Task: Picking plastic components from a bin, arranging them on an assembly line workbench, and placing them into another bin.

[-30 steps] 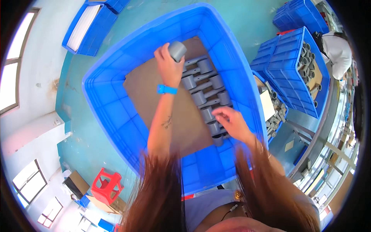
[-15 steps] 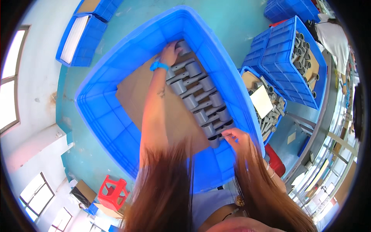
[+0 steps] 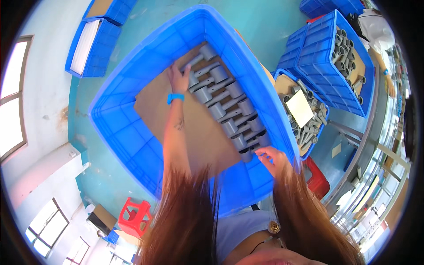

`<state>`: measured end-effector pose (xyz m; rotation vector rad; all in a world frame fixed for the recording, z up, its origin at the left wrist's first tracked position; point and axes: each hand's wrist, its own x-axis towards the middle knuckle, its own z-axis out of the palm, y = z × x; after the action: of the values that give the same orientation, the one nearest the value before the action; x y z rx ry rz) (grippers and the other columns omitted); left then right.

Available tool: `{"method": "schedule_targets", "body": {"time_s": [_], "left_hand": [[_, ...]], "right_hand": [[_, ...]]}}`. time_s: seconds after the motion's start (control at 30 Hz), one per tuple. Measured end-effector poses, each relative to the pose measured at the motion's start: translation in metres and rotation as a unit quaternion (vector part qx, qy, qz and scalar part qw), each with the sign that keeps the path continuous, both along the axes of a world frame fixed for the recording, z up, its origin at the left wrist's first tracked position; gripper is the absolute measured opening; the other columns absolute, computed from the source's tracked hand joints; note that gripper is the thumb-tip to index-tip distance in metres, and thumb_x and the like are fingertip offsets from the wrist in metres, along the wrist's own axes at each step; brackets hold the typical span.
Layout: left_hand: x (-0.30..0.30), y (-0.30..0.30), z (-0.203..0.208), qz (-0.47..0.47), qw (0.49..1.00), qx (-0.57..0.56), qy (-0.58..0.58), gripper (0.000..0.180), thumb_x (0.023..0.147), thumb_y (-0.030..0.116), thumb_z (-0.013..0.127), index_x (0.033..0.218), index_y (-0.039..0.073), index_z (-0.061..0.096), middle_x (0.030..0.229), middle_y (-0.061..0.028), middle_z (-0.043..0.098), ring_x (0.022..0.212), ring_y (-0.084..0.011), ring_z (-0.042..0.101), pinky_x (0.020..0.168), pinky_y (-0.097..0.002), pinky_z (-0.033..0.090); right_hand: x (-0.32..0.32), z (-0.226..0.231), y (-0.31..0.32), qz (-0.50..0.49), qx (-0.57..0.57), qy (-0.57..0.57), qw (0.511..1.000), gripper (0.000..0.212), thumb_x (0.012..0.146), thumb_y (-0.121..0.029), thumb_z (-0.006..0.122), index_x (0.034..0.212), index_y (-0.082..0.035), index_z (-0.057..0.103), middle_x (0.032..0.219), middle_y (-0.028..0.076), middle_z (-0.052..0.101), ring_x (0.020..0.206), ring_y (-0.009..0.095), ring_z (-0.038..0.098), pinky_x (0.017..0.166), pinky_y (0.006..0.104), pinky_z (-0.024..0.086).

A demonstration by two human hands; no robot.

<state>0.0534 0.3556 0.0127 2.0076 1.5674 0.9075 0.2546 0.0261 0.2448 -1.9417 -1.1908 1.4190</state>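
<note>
Inside a large blue plastic bin [image 3: 132, 128], T-shaped grey metal rods with thick cylindrical ends [image 3: 217, 110] lie in a close double row on a brown cardboard sheet [image 3: 190, 137]. My left hand [image 3: 179, 79], with a blue band at the wrist, rests beside the far left end of the row. Its fingers are apart, and the thumb side touches a grey cylinder end. Near the row's close end, my right hand [image 3: 274, 161] has its fingers bent, thumb and forefinger slightly apart, with the tips by the last rod. Nothing shows between them.
To the right, a smaller blue crate [image 3: 324, 110] holds loose grey rods under a pale yellow sheet [image 3: 300, 109]. Beyond it stand taller blue crates [image 3: 316, 66] with more rods. A red stool [image 3: 134, 216] stands at lower left. Another person [image 3: 377, 33] is at upper right.
My left hand has drawn back from the row's far end, moving left and nearer, which uncovers the farthest rod. My right hand has barely moved.
</note>
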Motion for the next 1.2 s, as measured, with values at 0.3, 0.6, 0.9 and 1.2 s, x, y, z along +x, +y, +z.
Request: {"method": "schedule_targets", "body": {"time_s": [0.3, 0.6, 0.9, 1.2], "left_hand": [[-0.010, -0.019, -0.010, -0.020, 0.971, -0.210, -0.116, 0.097, 0.067, 0.038, 0.075, 0.134, -0.006, 0.022, 0.123, -0.0287, 0.042, 0.114, -0.0399, 0.042, 0.097, -0.0423, 0.035], [0.002, -0.025, 0.015, -0.024, 0.985, -0.170, 0.033, 0.087, 0.070, 0.036, 0.073, 0.140, 0.016, 0.025, 0.115, -0.0285, 0.048, 0.101, -0.0387, 0.050, 0.088, -0.0386, 0.042], [0.010, -0.051, -0.003, 0.097, 0.973, -0.197, -0.068, 0.096, 0.076, 0.045, 0.064, 0.135, -0.012, 0.014, 0.138, -0.0314, 0.022, 0.127, -0.0412, 0.026, 0.105, -0.0427, 0.025], [-0.063, -0.056, -0.035, 0.089, 0.817, -0.478, -0.310, 0.084, 0.082, 0.051, 0.053, 0.135, -0.007, 0.024, 0.141, -0.0197, 0.028, 0.130, -0.0287, 0.027, 0.104, -0.0396, 0.027]], "right_hand": [[0.005, -0.006, -0.026, -0.017, 0.023, -0.027, 0.999, 0.019, 0.080, -0.006, 0.057, 0.097, -0.004, 0.063, 0.090, 0.010, 0.065, 0.079, 0.019, 0.062, 0.070, 0.0297, 0.048], [0.010, 0.012, -0.038, -0.031, 0.001, -0.018, 0.999, 0.018, 0.082, -0.008, 0.056, 0.098, -0.002, 0.060, 0.092, 0.014, 0.063, 0.079, 0.026, 0.062, 0.070, 0.0329, 0.049], [0.016, 0.044, -0.054, -0.055, -0.021, -0.018, 0.998, 0.017, 0.083, -0.008, 0.055, 0.098, -0.003, 0.060, 0.094, 0.013, 0.062, 0.080, 0.026, 0.062, 0.069, 0.0321, 0.049], [0.033, 0.078, -0.111, -0.093, 0.026, -0.047, 0.994, 0.017, 0.083, -0.007, 0.055, 0.099, -0.002, 0.059, 0.095, 0.013, 0.062, 0.081, 0.026, 0.061, 0.070, 0.0335, 0.049]]}}
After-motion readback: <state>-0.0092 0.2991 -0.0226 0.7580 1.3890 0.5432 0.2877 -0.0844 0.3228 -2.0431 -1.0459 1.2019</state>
